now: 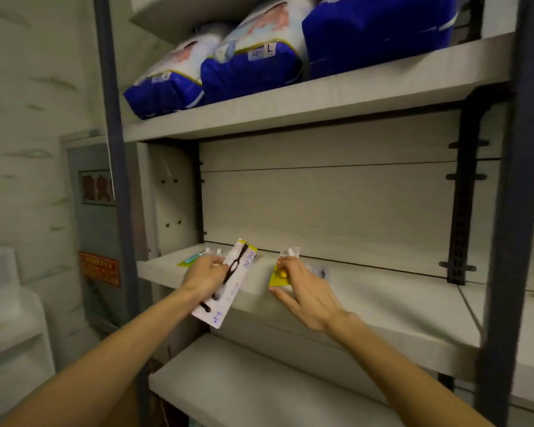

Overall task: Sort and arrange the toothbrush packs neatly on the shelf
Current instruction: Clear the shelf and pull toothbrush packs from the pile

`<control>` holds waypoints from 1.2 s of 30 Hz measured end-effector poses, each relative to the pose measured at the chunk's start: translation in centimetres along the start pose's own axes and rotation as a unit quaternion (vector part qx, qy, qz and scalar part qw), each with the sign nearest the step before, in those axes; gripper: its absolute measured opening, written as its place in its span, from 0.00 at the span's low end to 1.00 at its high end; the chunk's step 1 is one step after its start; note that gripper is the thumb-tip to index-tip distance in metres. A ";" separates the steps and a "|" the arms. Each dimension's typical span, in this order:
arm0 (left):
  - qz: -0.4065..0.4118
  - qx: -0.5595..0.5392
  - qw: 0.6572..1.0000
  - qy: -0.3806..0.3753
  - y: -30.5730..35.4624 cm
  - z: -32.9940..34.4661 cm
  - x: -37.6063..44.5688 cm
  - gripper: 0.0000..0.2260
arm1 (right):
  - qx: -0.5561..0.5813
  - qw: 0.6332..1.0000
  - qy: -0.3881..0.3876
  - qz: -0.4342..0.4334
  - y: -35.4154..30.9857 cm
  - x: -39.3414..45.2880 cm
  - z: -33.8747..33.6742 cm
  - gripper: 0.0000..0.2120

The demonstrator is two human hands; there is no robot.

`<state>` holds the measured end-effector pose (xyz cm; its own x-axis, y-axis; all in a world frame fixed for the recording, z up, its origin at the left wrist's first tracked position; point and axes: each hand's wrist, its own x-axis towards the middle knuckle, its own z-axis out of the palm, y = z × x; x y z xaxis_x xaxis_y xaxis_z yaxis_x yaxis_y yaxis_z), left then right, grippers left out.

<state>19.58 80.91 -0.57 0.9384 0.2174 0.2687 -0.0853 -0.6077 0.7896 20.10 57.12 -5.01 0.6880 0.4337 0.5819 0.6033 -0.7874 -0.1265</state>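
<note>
My left hand [204, 274] grips a white toothbrush pack [228, 291] with a dark brush inside and a yellow top, tilted in front of the middle shelf's [383, 306] front edge. My right hand [302, 291] pinches a yellow-ended toothbrush pack [280, 274] that lies on the shelf, its clear end pointing to the back panel. Another pack with a teal brush [189, 260] lies on the shelf behind my left hand, partly hidden. A clear pack [316, 269] peeks out beside my right hand.
Blue and white diaper bags [250, 57] fill the shelf above. Dark metal uprights [114, 167] frame the unit, with a bracket strip [463, 211] at the right. A lower shelf [244, 383] sits beneath. White plastic drawers [10, 318] stand at the left.
</note>
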 end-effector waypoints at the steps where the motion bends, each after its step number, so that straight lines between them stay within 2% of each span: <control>1: 0.005 0.006 1.000 0.003 0.1 -0.2 1.7 0.10 | -0.001 1.000 -0.001 0.007 0.3 1.3 0.0 0.26; 5: -0.006 0.002 1.000 0.004 -1.1 0.5 7.2 0.07 | -0.009 0.998 -0.007 0.062 1.3 4.8 1.3 0.19; 9: -0.017 -0.004 0.999 -0.042 -2.9 2.2 11.4 0.16 | -0.019 0.998 -0.043 0.047 2.0 6.7 3.9 0.19; 12: 0.007 -0.008 0.997 -0.076 -3.9 3.3 14.1 0.13 | -0.066 0.995 -0.050 0.050 1.8 7.7 4.8 0.20; 17: 0.040 0.014 0.990 -0.133 -5.9 4.9 18.3 0.21 | -0.033 0.995 -0.061 0.074 1.5 9.9 6.7 0.20; 22: 0.146 0.091 0.975 -0.138 -8.1 4.5 21.4 0.14 | -0.036 0.989 -0.061 0.130 1.1 11.9 8.7 0.20; 24: 0.175 0.105 0.965 -0.162 -8.8 4.3 22.2 0.13 | -0.022 0.988 -0.056 0.144 0.7 12.5 9.5 0.20; 28: 0.226 0.123 0.933 -0.251 -9.4 4.4 22.4 0.24 | 0.005 0.984 -0.039 0.171 -0.3 13.5 10.3 0.15; 31: 0.277 0.195 0.908 -0.247 -9.4 5.6 22.4 0.31 | 0.008 0.980 -0.030 0.198 -0.5 13.5 10.5 0.15; 36: 0.304 0.187 0.905 -0.233 -8.9 7.7 22.2 0.19 | -0.029 0.964 -0.046 0.260 -0.2 11.9 9.8 0.17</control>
<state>43.77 85.26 -5.92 0.8032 -0.5366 0.2589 -0.5952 -0.7418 0.3090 32.09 66.69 -5.93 0.9256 0.0093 0.3785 0.1465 -0.9306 -0.3353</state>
